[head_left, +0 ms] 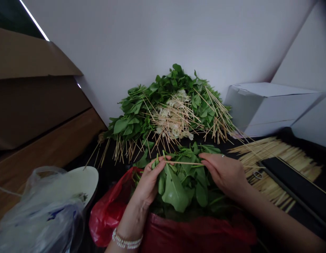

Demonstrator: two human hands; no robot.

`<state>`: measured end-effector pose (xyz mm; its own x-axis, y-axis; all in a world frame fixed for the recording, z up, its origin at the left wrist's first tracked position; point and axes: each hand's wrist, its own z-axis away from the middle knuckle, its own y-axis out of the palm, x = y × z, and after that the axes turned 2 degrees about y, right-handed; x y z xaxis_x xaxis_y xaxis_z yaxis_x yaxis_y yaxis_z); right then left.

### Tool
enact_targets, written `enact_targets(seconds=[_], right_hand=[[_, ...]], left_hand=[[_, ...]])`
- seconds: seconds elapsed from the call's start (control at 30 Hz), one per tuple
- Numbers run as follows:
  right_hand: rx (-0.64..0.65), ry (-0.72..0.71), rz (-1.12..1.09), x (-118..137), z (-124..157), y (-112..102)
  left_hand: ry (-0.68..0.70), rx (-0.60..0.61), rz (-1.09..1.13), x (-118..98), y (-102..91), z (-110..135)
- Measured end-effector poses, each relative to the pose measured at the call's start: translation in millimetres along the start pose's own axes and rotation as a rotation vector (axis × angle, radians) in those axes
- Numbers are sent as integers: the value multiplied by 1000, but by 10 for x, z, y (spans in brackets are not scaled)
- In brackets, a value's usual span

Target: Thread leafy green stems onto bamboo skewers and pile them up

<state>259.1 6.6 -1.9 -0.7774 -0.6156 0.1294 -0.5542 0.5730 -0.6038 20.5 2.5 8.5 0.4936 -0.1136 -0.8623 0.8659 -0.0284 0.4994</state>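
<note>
The person's left hand [152,177] is closed in a pinch, thumb against fingers, on a leafy sprig [176,189] whose broad green leaves hang down in front of the wrist. The right hand [226,175] has its thumb and fingers pressed together on the other end of a thin skewer [184,162], which runs almost level between the two hands. From where I stand I can't tell whether its far end has pierced the stem or only lies against it.

Right below, a red plastic bag [107,211] sits with loose greens [202,188] heaped in its mouth. Behind it, on the black-covered tabletop [107,175], a big mound of skewered greens [131,123] leans toward the wall, with paler skewered leaves [176,131] in the middle and the bare stick ends pointing mostly this way.

Over on the right, plain skewers [305,167] lie spread out, a dark flat case [294,186] resting across them, near a white box [279,105]. To the left there's a white bowl [91,175] with a clear plastic bag [41,218] beside it; the dark blue marking on that bag is too crumpled to read.
</note>
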Motion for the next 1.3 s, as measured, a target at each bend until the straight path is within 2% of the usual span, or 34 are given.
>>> enact_targets(seconds=[0.2, 0.4, 0.77, 1.3], right_hand=[[26, 97, -1, -107, 20, 45], [-18, 49, 39, -125, 20, 61], [0, 55, 26, -122, 43, 87], [-42, 17, 67, -113, 27, 82]], left_hand=[[10, 2, 18, 56, -34, -63], [38, -60, -23, 80, -91, -111], [56, -93, -42, 66, -107, -106], [-26, -138, 170, 38, -53, -70]])
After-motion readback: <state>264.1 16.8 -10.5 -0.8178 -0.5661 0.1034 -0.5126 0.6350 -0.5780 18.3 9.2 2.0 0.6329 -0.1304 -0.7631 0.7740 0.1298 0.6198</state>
